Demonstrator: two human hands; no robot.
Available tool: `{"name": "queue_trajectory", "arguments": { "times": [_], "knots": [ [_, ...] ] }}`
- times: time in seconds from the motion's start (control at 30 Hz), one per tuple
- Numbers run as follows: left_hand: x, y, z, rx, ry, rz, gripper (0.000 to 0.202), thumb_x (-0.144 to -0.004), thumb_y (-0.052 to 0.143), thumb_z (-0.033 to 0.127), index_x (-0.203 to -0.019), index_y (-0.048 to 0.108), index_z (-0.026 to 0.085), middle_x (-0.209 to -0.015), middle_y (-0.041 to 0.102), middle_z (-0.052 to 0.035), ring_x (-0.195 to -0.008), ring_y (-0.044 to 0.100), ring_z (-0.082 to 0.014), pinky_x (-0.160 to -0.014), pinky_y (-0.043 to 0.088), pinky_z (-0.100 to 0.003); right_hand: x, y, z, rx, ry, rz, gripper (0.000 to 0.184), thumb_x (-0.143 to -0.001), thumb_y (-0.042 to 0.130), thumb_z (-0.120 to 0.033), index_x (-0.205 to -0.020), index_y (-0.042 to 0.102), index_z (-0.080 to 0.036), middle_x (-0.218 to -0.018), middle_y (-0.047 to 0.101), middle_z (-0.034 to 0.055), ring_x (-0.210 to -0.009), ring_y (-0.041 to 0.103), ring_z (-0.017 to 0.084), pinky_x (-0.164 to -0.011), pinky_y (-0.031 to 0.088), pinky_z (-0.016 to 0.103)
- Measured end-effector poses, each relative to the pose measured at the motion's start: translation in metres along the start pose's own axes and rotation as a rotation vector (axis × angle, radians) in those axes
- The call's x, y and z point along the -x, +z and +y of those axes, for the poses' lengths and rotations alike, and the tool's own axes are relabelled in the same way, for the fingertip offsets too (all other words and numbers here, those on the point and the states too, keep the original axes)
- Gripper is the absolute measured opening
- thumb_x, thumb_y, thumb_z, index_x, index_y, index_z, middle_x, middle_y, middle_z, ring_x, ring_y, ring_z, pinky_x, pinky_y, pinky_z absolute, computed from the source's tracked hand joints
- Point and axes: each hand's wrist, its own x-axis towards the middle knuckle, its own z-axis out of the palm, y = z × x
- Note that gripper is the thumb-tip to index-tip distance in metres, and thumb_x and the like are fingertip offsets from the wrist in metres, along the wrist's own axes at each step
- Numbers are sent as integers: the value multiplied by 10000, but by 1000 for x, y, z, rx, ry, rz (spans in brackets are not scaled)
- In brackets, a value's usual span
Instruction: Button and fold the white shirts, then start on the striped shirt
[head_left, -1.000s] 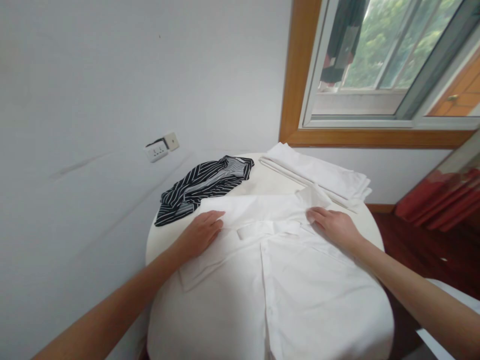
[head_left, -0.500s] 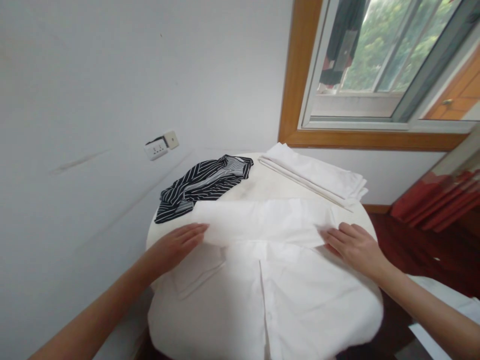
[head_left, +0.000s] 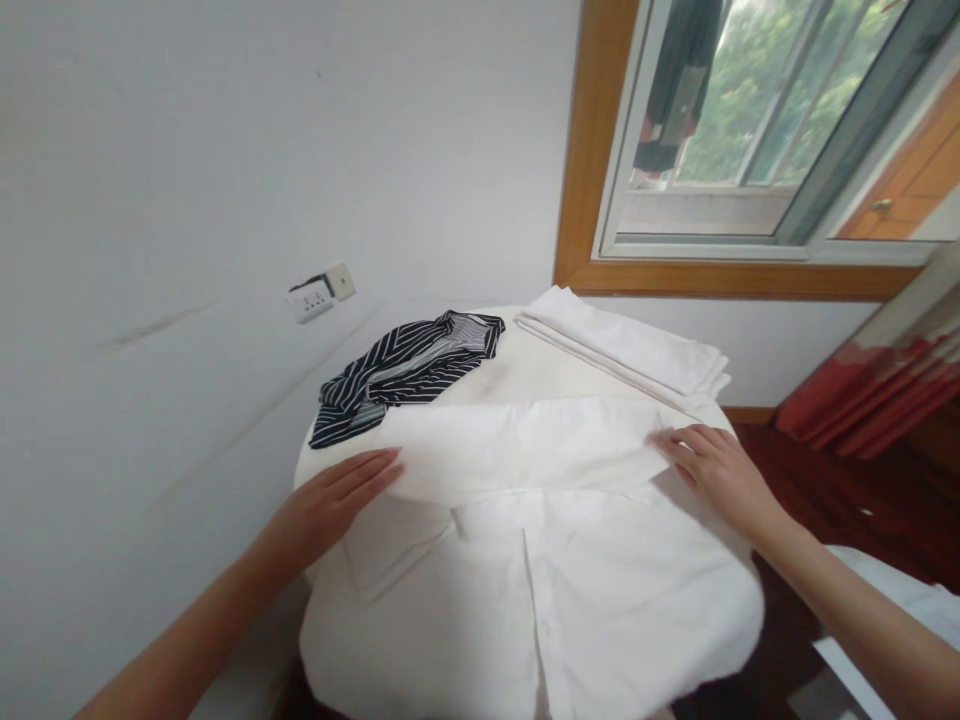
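A white button shirt (head_left: 570, 590) lies spread over a round white table (head_left: 525, 370), its upper part folded into a flat band across the middle. My left hand (head_left: 337, 500) rests flat on the band's left end, fingers stretched out. At the band's right end my right hand (head_left: 712, 465) lies flat too, fingers extended on the cloth. Neither hand grips anything.
A black and white striped garment (head_left: 409, 375) lies crumpled at the table's back left. Folded white cloth (head_left: 630, 350) is stacked at the back right. A wall socket (head_left: 319, 293) sits on the white wall. A wood-framed window (head_left: 750, 150) is behind; red fabric (head_left: 862, 400) lies at the right.
Both hands slid outward from the shirt's collar to the ends of the folded band, flattening it. The collar strip shows again below the band.
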Motion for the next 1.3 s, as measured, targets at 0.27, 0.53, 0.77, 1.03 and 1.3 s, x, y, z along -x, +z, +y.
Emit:
{"name": "queue_trajectory", "arguments": {
  "times": [0.27, 0.53, 0.77, 1.03, 1.3],
  "knots": [
    [23, -1, 24, 89, 18, -86, 414, -910, 448, 179, -1259, 621, 319, -1258, 676, -26, -1158, 627, -184, -999, 527, -332, 25, 3, 5, -98, -36, -72, 371, -848, 516, -128, -1127, 713, -273, -1075, 704, 91, -990, 624, 254, -853, 483, 408],
    [-49, -20, 27, 148, -50, -69, 289, -944, 438, 292, -994, 718, 238, -1064, 740, -58, -1032, 661, -199, -984, 519, -381, -18, -39, 12, -412, 47, -151, 358, -980, 422, -385, -1002, 752, -247, -1006, 738, 88, -944, 671, 237, -864, 522, 394],
    [-134, 57, 63, 84, -163, -53, 440, -982, 385, 361, -1347, 543, 173, -1458, 498, -133, -1377, 420, -271, -1149, 323, -517, -100, 12, -69, -435, -44, -85, 403, -986, 361, -235, -1276, 633, -171, -1345, 605, 129, -1221, 579, 232, -1069, 439, 414],
    [-90, 91, 24, 48, -238, -112, 528, -985, 363, 457, -1411, 484, 170, -1498, 441, -139, -1407, 389, -249, -1165, 315, -470, -72, 81, -40, -226, 77, -144, 532, -1008, 333, -474, -1462, 440, -219, -1523, 401, 112, -1421, 348, 275, -1154, 278, 525],
    [-75, 89, 19, -31, -357, -129, 598, -978, 325, 512, -1413, 477, 131, -1510, 416, -163, -1422, 363, -253, -1174, 300, -454, -53, 98, 9, -124, 312, -169, 545, -1008, 285, -443, -1448, 460, -173, -1490, 445, 147, -1393, 392, 307, -1095, 359, 548]
  ]
}}
